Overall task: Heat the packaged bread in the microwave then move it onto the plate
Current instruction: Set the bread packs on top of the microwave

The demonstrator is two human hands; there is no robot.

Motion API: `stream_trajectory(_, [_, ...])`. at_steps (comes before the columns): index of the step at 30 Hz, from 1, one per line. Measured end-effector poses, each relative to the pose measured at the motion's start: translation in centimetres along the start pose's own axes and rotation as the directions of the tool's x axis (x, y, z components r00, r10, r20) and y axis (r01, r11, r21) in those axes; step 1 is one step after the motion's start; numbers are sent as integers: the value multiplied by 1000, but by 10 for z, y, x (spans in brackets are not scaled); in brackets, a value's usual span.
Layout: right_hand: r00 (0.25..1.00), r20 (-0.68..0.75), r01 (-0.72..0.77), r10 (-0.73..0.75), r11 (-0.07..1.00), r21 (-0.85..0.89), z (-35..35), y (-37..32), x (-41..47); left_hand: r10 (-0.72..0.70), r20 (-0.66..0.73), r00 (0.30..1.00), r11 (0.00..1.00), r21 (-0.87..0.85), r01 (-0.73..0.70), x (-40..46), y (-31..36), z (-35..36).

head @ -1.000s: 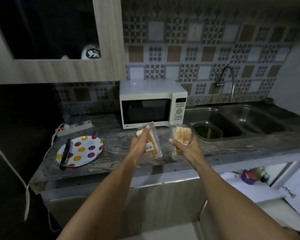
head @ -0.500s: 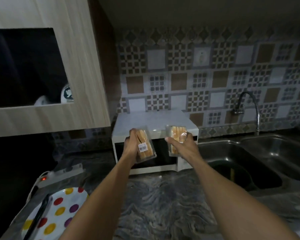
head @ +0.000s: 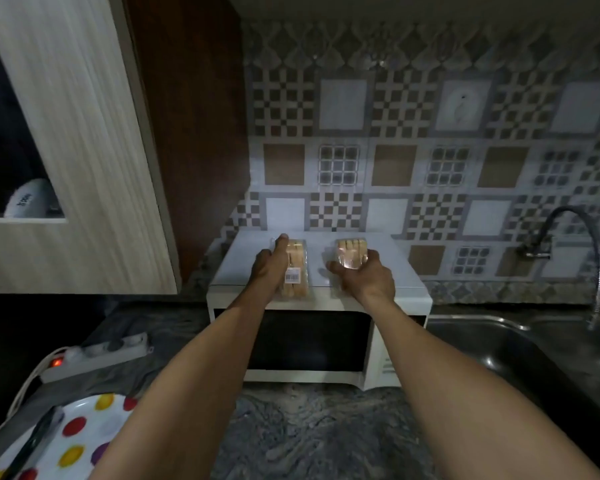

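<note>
Two clear plastic packs of sliced bread, lying side by side and a little apart on the flat white top of the microwave (head: 317, 341). Left pack (head: 296, 271) long, slices golden-tan, a white barcode sticker near its front end, gripped along its side by the left hand (head: 268, 268) with the thumb stretched along the wrapper. Right pack (head: 351, 252) shorter to the eye, film glossy, clasped from the front by the right hand (head: 364, 277), fingers curled around it. Below, a dark glass door, closed. In front, mottled grey stone counter (head: 312, 434), bare between the forearms. At lower left, a white plate (head: 84, 441) with coloured dots, a dark utensil (head: 32, 445) across it. Behind that, a white power strip (head: 97, 355) with a red light. At right, a steel sink (head: 520, 351) and curved tap (head: 575, 251).
</note>
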State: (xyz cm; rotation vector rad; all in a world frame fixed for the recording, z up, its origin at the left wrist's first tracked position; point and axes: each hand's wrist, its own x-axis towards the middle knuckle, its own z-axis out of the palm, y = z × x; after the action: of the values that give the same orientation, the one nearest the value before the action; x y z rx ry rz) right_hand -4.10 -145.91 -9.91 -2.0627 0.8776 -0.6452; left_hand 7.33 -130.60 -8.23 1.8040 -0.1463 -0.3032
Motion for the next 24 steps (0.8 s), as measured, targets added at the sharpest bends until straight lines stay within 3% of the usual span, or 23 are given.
stream_trajectory(8, [998,67,-8,9,1000,-25,23,4,43,38,12,999,978,206,-40,37,8,17])
stream_trajectory(15, [984,177,5,-8,1000,19,32,8,70,40,242,969,999,26,-47,53,2,16])
stream_trajectory(24, [978,202,20,-45,992,126,33,18,80,94,192,977,995,5,-97,66,3,24])
